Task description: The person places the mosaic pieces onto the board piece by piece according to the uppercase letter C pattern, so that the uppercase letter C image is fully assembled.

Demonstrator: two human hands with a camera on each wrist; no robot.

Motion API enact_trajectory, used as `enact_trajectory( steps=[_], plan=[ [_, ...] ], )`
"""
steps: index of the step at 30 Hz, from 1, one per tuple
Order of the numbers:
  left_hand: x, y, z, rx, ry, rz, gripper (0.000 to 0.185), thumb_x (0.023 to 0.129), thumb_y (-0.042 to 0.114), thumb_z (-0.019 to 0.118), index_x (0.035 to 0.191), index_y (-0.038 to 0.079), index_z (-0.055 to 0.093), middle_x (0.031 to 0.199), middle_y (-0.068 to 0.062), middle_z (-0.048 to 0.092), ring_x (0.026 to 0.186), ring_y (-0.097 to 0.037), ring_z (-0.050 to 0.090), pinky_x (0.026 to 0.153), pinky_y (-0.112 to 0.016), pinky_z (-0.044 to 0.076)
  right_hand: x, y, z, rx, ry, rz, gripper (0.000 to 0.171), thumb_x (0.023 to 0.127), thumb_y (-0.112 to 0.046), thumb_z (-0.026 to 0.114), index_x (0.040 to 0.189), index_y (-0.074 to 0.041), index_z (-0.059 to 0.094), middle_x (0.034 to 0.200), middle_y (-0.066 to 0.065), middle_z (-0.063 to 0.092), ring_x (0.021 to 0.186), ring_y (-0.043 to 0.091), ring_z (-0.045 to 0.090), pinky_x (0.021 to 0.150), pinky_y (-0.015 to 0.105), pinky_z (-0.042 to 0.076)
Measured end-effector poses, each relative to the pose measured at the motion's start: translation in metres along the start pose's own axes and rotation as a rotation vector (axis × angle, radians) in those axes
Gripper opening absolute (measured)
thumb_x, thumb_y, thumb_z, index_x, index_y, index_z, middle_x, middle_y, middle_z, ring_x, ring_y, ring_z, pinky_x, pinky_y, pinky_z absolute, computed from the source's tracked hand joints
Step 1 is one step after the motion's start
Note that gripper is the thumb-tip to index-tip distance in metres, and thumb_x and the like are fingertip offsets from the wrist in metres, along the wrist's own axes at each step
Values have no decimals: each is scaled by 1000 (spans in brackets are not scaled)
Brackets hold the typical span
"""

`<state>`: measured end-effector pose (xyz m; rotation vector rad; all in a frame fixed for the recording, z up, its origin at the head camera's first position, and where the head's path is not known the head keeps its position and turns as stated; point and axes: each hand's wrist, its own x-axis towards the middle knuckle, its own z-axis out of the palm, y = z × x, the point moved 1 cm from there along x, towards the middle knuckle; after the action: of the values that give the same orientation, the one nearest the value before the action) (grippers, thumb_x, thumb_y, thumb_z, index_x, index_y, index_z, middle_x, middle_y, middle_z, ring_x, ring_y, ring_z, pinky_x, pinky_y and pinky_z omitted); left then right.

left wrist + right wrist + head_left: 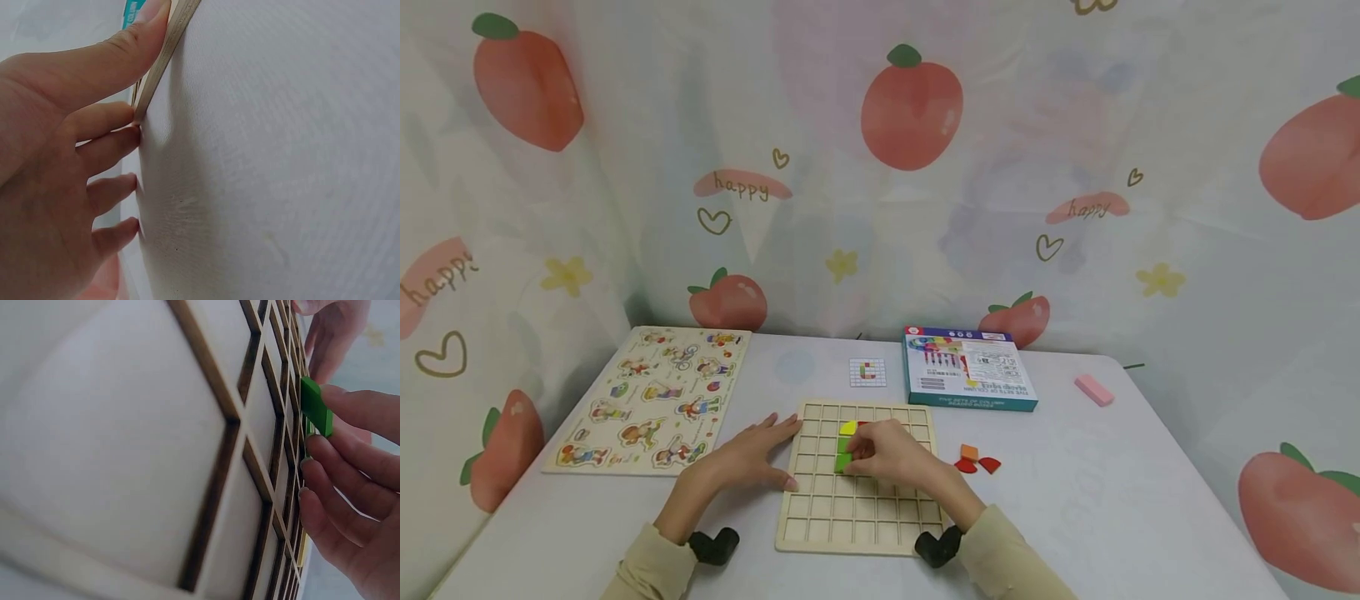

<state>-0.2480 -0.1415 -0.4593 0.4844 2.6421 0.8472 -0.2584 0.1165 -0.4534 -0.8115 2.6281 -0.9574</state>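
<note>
While right hand (893,452) pinches green tile (316,407), left hand (747,455) touching gridded board (840,531).

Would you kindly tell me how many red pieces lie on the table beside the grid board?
2: one red piece below the orange square, another to its lower right. The right arm could hide more.

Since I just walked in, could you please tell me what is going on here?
A person's right hand pinches a tilted green piece at the gridded board, while the left hand touches the board's left edge. A yellow piece sits in the grid. An orange piece and two red pieces lie right of the board, with a pattern card beyond it.
</note>
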Motion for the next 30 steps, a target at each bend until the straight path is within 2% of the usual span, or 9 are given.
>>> enact_trajectory(
  steps=[11,20,26,30],
  plan=[
    [2,-5,4,-7,-18,23,96,79,36,88,158,8,41,167,-12,33,156,-47,16,123,-69,17,-1,0,0,33,-25,17,20,89,-16,82,104,-5,76,85,-5,69,76,6,59,70,17,53],
    [1,-2,-5,9,-2,16,95,80,37,87,159,10,41,167,-12,33,156,-48,17,122,-71,17,7,-3,-5,13,-26,-13,19,88,-14,82,103,-4,76,84,-4,68,76,6,59,70,17,54],
    [1,-14,5,-14,-19,34,97,78,40,87,158,9,42,167,-12,33,157,-45,16,125,-68,14,5,0,2,25,-76,-2,18,88,-13,82,102,-4,76,81,-7,66,74,4,57,69,16,52],
    [2,-10,3,-19,-3,58,95,78,36,88,157,8,43,167,-11,35,157,-45,18,124,-69,15,5,-1,-2,2,-63,3,16,87,-13,83,100,-6,76,79,-8,64,73,3,56,68,16,52]
  ],
)
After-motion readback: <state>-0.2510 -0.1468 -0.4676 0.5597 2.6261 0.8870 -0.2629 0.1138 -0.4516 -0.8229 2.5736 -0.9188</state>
